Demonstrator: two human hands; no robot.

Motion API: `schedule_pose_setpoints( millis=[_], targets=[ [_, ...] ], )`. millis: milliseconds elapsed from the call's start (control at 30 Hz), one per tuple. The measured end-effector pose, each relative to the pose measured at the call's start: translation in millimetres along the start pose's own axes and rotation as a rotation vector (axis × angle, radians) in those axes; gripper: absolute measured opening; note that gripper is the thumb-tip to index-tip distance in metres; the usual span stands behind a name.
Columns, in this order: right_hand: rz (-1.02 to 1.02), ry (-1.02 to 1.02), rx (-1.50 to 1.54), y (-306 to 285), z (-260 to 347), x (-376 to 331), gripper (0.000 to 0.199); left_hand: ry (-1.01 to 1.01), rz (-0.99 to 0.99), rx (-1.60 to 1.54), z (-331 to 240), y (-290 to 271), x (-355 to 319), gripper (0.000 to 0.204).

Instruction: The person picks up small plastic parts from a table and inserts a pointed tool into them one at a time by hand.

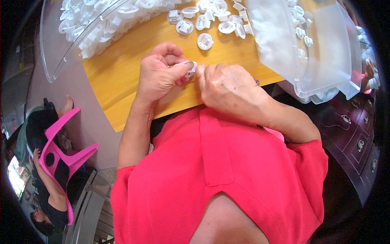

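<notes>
Between the thumb and fingers of my left hand [160, 75] is a small round white plastic part [193, 68], held just above the near part of the wooden table. My right hand [231, 86] is closed in a pinch at the right side of that part, its fingertips touching or almost touching it. What the right fingers grip is hidden behind them. Beyond my hands a single white disc with a raised middle [205, 41] lies on the table. Several similar white parts [203, 18] are scattered farther back.
A clear plastic bin [50, 53] heaped with white parts stands at the far left. At the right, a translucent bin [325, 77] holds a plastic bag and more parts. The wooden table [118, 91] ends near my body. Left, another person sits on a pink chair [61, 154].
</notes>
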State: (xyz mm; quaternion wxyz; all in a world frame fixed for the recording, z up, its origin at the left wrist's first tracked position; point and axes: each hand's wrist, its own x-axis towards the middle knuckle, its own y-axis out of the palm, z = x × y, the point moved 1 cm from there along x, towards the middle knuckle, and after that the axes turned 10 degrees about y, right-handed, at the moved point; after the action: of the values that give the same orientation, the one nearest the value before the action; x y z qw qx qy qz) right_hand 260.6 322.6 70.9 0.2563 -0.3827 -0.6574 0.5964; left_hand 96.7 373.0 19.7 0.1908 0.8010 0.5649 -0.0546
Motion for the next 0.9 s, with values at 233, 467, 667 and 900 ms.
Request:
schedule_pose_setpoints(
  millis=[233, 467, 667, 900],
  targets=[
    [-0.073, 0.152, 0.449, 13.8, -5.6, -2.0, 0.015, 0.000, 0.081, 0.019, 5.7, -9.0, 2.5, 0.017],
    [-0.095, 0.267, 0.485, 4.4, -5.8, -10.4, 0.017, 0.062, 0.070, -0.287, 12.2, -18.9, 1.2, 0.013],
    [-0.145, 0.262, 0.434, 2.7, 0.0, -6.9, 0.014, 0.061, 0.067, -0.287, 10.4, -16.9, -1.1, 0.015],
    [-0.137, 0.249, 0.429, -1.4, 4.0, -5.2, 0.012, 0.069, 0.064, -0.225, 9.3, -17.0, -3.9, 0.019]
  ],
)
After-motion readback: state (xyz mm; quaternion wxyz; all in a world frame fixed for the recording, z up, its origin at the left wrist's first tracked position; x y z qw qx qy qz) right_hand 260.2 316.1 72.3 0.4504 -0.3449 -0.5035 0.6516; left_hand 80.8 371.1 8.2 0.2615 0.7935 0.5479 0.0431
